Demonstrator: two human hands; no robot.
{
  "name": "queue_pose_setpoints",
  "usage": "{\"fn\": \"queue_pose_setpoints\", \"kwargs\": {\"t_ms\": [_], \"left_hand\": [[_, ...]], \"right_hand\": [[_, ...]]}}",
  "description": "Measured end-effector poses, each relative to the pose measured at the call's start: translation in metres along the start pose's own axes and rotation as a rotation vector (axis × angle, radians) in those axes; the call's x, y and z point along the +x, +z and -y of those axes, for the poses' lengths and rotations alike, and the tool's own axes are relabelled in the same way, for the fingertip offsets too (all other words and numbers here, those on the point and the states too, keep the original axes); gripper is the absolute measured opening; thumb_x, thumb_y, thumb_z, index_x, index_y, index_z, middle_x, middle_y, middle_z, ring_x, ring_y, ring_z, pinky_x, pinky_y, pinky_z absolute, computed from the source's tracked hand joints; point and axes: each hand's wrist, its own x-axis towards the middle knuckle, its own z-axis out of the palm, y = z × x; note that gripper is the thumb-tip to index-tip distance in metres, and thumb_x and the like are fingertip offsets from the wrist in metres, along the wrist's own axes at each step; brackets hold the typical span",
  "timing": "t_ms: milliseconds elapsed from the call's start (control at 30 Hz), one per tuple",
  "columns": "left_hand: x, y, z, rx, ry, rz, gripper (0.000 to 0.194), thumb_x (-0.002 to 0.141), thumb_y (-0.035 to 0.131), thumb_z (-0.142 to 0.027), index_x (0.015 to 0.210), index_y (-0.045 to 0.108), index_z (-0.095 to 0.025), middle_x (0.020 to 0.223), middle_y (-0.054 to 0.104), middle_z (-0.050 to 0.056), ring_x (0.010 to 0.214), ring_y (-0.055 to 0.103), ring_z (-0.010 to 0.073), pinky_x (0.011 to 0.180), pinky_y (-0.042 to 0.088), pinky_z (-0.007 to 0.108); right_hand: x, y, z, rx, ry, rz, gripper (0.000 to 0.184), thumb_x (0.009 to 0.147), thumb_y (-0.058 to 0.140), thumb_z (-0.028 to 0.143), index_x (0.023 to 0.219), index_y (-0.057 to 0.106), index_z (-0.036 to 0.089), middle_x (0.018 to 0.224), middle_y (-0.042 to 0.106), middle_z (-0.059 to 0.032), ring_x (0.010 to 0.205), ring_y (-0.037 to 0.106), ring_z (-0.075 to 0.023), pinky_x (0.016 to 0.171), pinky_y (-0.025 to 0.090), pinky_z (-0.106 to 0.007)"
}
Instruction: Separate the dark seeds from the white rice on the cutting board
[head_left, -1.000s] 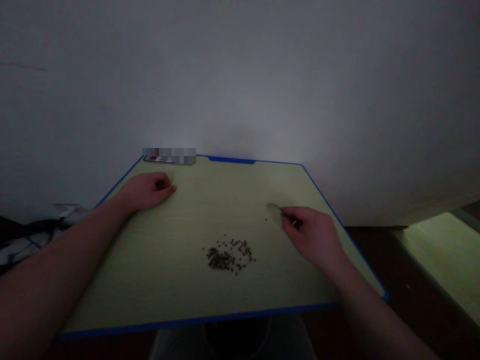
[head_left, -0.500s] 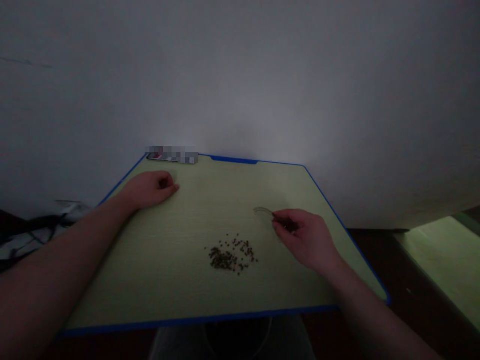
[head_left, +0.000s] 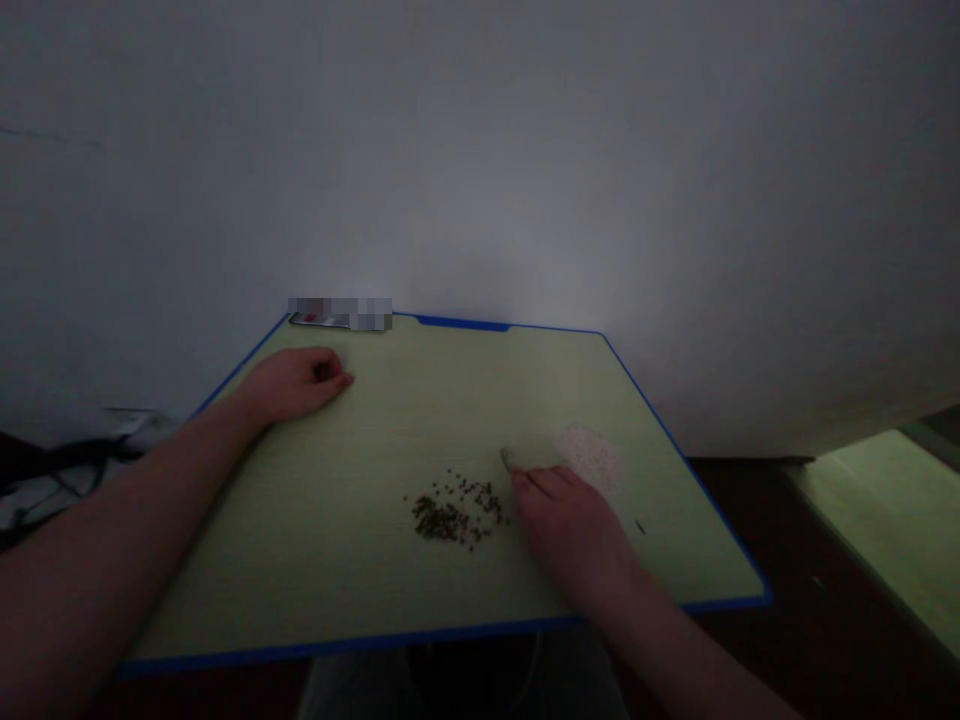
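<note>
My right hand (head_left: pixel 574 530) is closed on a small spoon (head_left: pixel 506 459), whose pale rounded end pokes out past the fingertips, low over the table. Just left of that hand lies a loose heap of small dark beans (head_left: pixel 442 518), with several scattered around its edges. Behind the hand, a patch of fine whitish grains (head_left: pixel 589 452) spreads over the tabletop, partly covered by the hand. My left hand (head_left: pixel 296 383) rests on the far left of the table with its fingers curled in and nothing visible in them.
The pale folding table (head_left: pixel 360 580) has a blue rim and stands against a white wall. A phone-like flat object (head_left: pixel 341 321), partly blurred out, lies at the far left corner. A short dark stick (head_left: pixel 640 526) lies right of my right hand. Dark cables (head_left: pixel 71 465) show at left.
My right hand has moved left and nearer with the spoon, toward the dark beans. This uncovers the whitish grains and the dark stick. My left hand stays in place.
</note>
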Motion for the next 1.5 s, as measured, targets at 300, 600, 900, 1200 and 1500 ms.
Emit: {"fn": "queue_pose_setpoints", "kwargs": {"t_ms": [300, 600, 900, 1200, 1500], "left_hand": [[-0.002, -0.003, -0.005, -0.019, 0.001, 0.004, 0.037, 0.080, 0.046, -0.056, 0.079, 0.056, -0.020, 0.073, 0.061, 0.003, 0.067, 0.053, 0.0184, 0.061, 0.034, 0.030], [-0.001, -0.003, -0.004, -0.014, 0.003, 0.004, 0.039, 0.080, 0.046, -0.057, 0.081, 0.058, -0.020, 0.074, 0.062, 0.004, 0.067, 0.053, 0.0184, 0.060, 0.034, 0.030], [-0.001, -0.002, -0.004, -0.012, 0.015, 0.008, 0.039, 0.082, 0.045, -0.057, 0.078, 0.056, -0.019, 0.071, 0.060, 0.003, 0.066, 0.053, 0.0181, 0.061, 0.034, 0.030], [-0.005, -0.003, -0.005, -0.015, 0.001, -0.003, 0.036, 0.081, 0.047, -0.056, 0.078, 0.054, -0.020, 0.072, 0.060, 0.003, 0.066, 0.051, 0.0170, 0.060, 0.033, 0.029], [-0.006, -0.003, -0.004, -0.003, 0.016, -0.002, 0.037, 0.080, 0.045, -0.056, 0.077, 0.054, -0.020, 0.072, 0.060, 0.004, 0.067, 0.053, 0.0189, 0.060, 0.034, 0.030]], "right_hand": [[-0.023, -0.017, -0.027, 0.124, 0.129, -0.127, 0.026, 0.090, 0.049, 0.012, 0.098, 0.074, 0.011, 0.084, 0.076, -0.0096, 0.073, 0.071, -0.0203, 0.069, 0.059, -0.032], [-0.050, -0.019, 0.008, 0.218, -0.111, -0.218, 0.028, 0.093, 0.044, 0.009, 0.097, 0.072, 0.010, 0.079, 0.075, -0.0099, 0.067, 0.069, -0.0193, 0.064, 0.061, -0.031], [-0.045, -0.008, 0.014, 0.185, -0.135, -0.195, 0.031, 0.093, 0.042, 0.006, 0.100, 0.072, 0.008, 0.081, 0.075, -0.0104, 0.069, 0.068, -0.0214, 0.066, 0.062, -0.033], [-0.037, -0.012, -0.015, 0.108, 0.014, -0.224, 0.029, 0.093, 0.045, 0.012, 0.095, 0.074, 0.010, 0.082, 0.076, -0.0106, 0.071, 0.071, -0.0216, 0.066, 0.062, -0.035], [-0.022, -0.010, -0.015, 0.149, 0.002, -0.190, 0.027, 0.091, 0.048, 0.010, 0.100, 0.074, 0.013, 0.087, 0.077, -0.0101, 0.076, 0.071, -0.0202, 0.071, 0.061, -0.034]]}}
